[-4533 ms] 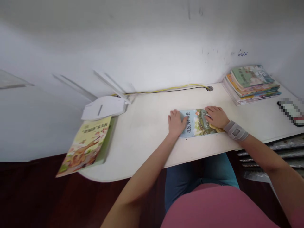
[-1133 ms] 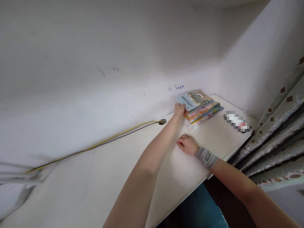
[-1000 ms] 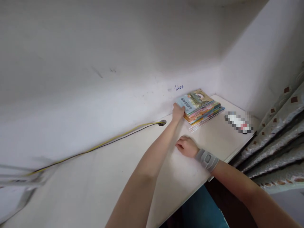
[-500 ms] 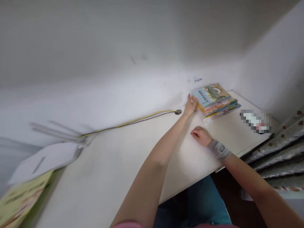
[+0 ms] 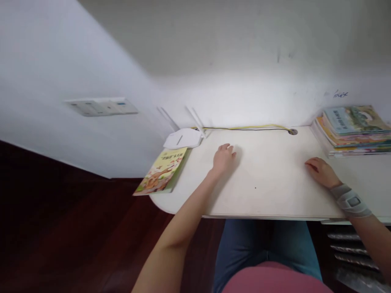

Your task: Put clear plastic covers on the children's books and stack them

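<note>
My left hand (image 5: 224, 159) is over the middle of the white desk (image 5: 269, 175), its fingers loosely bent and apart, with nothing in them. To its left lies a yellow picture book (image 5: 161, 169) with an animal on the cover, its lower corner sticking out past the desk's rounded edge. Near the desk's right part rests my right hand (image 5: 321, 171), fingers curled together and no object showing in them. A grey band (image 5: 351, 200) wraps that wrist. Beyond the right hand, a stack of thin picture books (image 5: 357, 126) stands against the wall, apart from the fingers.
A white router (image 5: 183, 138) with antennas sits at the back left corner, touching the yellow book. Yellow and black cables (image 5: 250, 128) run along the wall into a round desk hole (image 5: 293, 132). A socket panel (image 5: 102, 107) is on the left wall.
The view has swung left. My left hand has left the side of the book stack and moved left across the desk. My right hand stays near the stack, fingers still curled.
</note>
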Demonstrator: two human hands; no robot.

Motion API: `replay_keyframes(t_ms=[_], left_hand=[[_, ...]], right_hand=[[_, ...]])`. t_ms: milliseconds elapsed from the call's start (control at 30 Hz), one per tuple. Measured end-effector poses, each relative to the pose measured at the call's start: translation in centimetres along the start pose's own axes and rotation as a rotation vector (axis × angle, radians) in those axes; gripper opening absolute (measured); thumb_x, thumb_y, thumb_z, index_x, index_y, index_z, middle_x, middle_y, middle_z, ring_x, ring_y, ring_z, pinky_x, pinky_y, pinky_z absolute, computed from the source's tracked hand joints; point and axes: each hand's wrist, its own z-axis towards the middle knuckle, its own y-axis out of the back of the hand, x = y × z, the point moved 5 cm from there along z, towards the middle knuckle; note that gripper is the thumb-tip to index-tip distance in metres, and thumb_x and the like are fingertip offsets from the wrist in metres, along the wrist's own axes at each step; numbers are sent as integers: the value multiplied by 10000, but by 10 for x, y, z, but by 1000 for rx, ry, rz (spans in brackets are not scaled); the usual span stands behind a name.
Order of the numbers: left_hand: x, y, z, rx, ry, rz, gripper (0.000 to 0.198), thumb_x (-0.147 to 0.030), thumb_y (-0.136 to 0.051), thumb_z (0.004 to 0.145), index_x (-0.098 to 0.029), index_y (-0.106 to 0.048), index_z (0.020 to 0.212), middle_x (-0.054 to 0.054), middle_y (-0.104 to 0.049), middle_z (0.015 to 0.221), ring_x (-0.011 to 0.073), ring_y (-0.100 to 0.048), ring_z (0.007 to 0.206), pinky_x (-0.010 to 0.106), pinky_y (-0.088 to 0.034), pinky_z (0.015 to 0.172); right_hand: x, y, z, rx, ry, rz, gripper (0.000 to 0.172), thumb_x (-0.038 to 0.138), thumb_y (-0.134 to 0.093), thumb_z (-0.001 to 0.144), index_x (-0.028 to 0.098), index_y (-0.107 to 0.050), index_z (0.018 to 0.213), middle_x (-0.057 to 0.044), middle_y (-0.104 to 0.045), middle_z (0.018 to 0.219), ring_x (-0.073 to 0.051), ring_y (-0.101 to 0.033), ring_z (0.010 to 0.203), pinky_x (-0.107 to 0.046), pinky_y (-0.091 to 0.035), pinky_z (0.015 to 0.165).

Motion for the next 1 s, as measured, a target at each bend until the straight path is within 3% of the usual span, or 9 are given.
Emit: replay_keyframes(t_ms=[67,167,433,567,700,800,933,1000], left_hand=[[30,-3,0,32,87,11,342,-282,-461,901,-99,-599,1154,217,-530,1314,339,-495,1218,441,-427,970],[49,-9,0,90,134,14,325,-331,-471,892,-101,-624,1062,207,-606,1184,328,-584,1103,403,-471,896],[33,-12,-3,140,88,4,274,-225,-461,856,-119,-610,1061,185,-602,1200,285,-594,1103,346,-459,902],[31,-10,-8,144,142,7,382,-93,-379,835,-49,-547,1175,255,-634,1085,325,-627,1037,395,-473,857],[28,-1,-13,120,176,17,562,-62,-398,816,-22,-352,1374,276,-636,1039,352,-636,1013,411,-478,836],[3,12,-20,93,133,-124,599,-74,-432,807,-112,-343,1398,204,-650,1027,304,-661,953,380,-500,813],[-62,33,-49,96,13,-945,538,-168,-448,831,-261,-384,1356,56,-631,981,185,-691,727,306,-559,646],[-87,45,-70,79,-9,-1262,436,-243,-463,855,-271,-455,1290,45,-622,1019,179,-697,755,297,-571,628]], right_hand=[[11,-3,2,28,34,-40,257,258,-430,869,209,-675,927,-128,-673,954,-260,-612,906,-426,-494,862],[33,-11,5,65,84,-79,275,236,-425,877,203,-679,975,-137,-668,1008,-263,-605,945,-429,-491,881],[94,-35,8,135,153,-113,281,234,-418,913,187,-670,1028,-118,-667,1071,-237,-607,985,-415,-493,888],[102,-36,10,151,139,-128,280,224,-418,916,179,-669,1031,-112,-685,1070,-229,-618,995,-410,-487,921],[108,-37,11,165,107,-142,297,212,-401,913,150,-658,1048,-130,-691,1064,-235,-633,1000,-418,-487,932],[129,-44,10,91,72,-78,365,261,-433,905,129,-569,1217,-155,-662,1147,-263,-623,1057,-457,-476,952],[171,-54,5,-84,-33,110,836,466,-594,820,60,-237,1457,-252,-477,1378,-338,-504,1242,-509,-446,995],[182,-50,1,-190,-97,142,917,483,-589,821,69,-120,1492,-251,-405,1437,-338,-441,1302,-516,-420,1025]])
